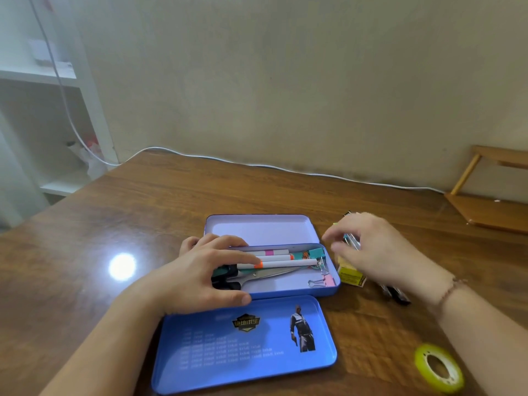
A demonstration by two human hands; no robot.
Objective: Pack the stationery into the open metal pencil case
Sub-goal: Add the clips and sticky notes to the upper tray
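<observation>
Left hand (200, 274) lay palm down, fingers extended, thumb stretched toward the right. Right hand (377, 250), blurred, hovered with fingers curled; a thin bracelet circled its wrist.

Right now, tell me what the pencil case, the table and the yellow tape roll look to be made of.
Pencil case: thin painted metal, going by its pressed rounded rim and smooth pale-blue sheen.
Table: wood or wood-look veneer with a glossy varnish; grain lines show and a lamp glare reflects off it.
Yellow tape roll: probably shiny plastic tape, perhaps vinyl, wound on a core; too blurred to be sure.
</observation>
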